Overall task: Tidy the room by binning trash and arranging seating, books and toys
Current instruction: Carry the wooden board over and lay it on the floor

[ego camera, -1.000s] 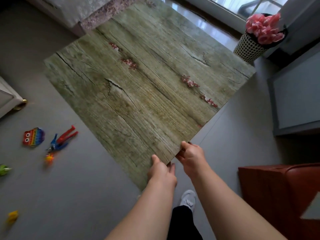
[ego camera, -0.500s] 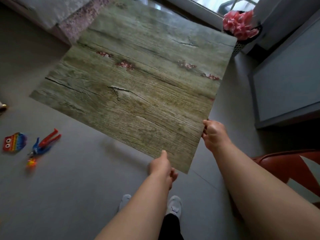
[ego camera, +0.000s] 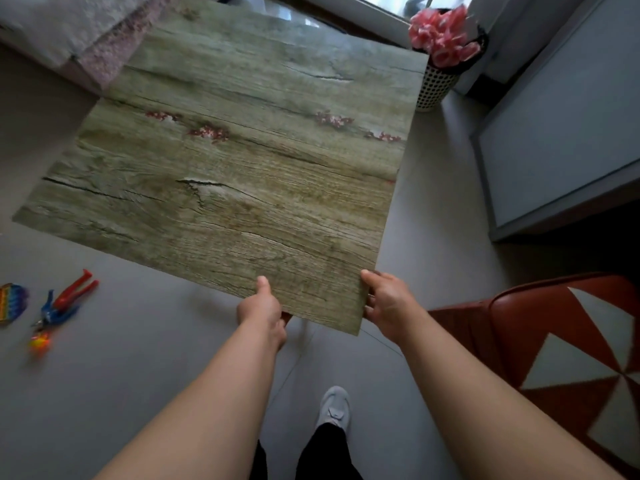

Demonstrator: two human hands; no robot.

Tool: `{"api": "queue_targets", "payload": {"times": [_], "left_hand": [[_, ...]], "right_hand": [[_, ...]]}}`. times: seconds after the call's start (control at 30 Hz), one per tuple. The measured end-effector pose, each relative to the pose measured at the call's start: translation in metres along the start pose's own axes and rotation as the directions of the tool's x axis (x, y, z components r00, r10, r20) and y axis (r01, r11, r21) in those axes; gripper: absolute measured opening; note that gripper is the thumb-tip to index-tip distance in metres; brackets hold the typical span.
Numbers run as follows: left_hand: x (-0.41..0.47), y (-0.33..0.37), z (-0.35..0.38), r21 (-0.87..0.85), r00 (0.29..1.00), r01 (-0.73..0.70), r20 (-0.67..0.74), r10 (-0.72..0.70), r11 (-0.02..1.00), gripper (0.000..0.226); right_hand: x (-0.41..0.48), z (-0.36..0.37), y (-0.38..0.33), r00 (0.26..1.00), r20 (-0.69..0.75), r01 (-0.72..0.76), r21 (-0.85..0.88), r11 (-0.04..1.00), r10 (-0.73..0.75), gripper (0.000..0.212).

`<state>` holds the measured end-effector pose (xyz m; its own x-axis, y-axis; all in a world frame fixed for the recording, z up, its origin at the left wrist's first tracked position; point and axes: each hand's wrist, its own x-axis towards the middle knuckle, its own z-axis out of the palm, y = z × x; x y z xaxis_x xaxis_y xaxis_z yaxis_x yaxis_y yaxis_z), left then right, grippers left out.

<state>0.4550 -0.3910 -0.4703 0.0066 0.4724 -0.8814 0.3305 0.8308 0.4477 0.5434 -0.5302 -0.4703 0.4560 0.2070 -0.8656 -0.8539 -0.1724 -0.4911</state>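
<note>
The large square board with green-grey wood-grain print [ego camera: 242, 188], centre frame, has a matt, flat face. The grey floor [ego camera: 104, 393] is smooth with a faint sheen. The red-brown and white padded seat [ego camera: 519, 323], lower right, looks glossy and leather-like. The white and pink covering [ego camera: 69, 26], upper left, is rough, fuzzy cloth.

Home: floor toys [ego camera: 65, 301], cushioned seat [ego camera: 568, 344].

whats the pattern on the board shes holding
Greenish weathered wood grain with dark cracks and small red flecks on the board, seen in the head view.
</note>
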Motion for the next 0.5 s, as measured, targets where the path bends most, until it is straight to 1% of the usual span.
{"api": "queue_targets", "payload": {"times": [0.13, 0.23, 0.3, 0.4, 0.5], "left_hand": [[-0.024, -0.024, 0.024, -0.095, 0.993, 0.071, 0.104, -0.061, 0.993, 0.040], [-0.039, -0.044, 0.046, -0.080, 0.983, 0.120, 0.150, -0.107, 0.990, 0.043], [-0.049, -0.057, 0.063, -0.087, 0.975, 0.158, 0.172, -0.141, 0.984, 0.041], [-0.066, -0.075, 0.087, -0.111, 0.959, 0.212, 0.215, -0.185, 0.971, 0.042], [-0.081, -0.095, 0.109, -0.109, 0.939, 0.265, 0.254, -0.231, 0.958, 0.047]], "right_hand": [[0.001, -0.034, -0.009, 0.986, -0.113, 0.123, -0.020, 0.992, -0.124, 0.013], [0.003, -0.063, -0.015, 0.960, -0.193, 0.197, -0.039, 0.980, -0.201, 0.019], [0.005, -0.083, -0.021, 0.939, -0.264, 0.219, -0.029, 0.975, -0.219, 0.023], [0.008, -0.110, -0.029, 0.917, -0.327, 0.246, 0.017, 0.969, -0.227, 0.031], [0.007, -0.138, -0.029, 0.878, -0.414, 0.303, 0.087, 0.949, -0.242, 0.029]]}}
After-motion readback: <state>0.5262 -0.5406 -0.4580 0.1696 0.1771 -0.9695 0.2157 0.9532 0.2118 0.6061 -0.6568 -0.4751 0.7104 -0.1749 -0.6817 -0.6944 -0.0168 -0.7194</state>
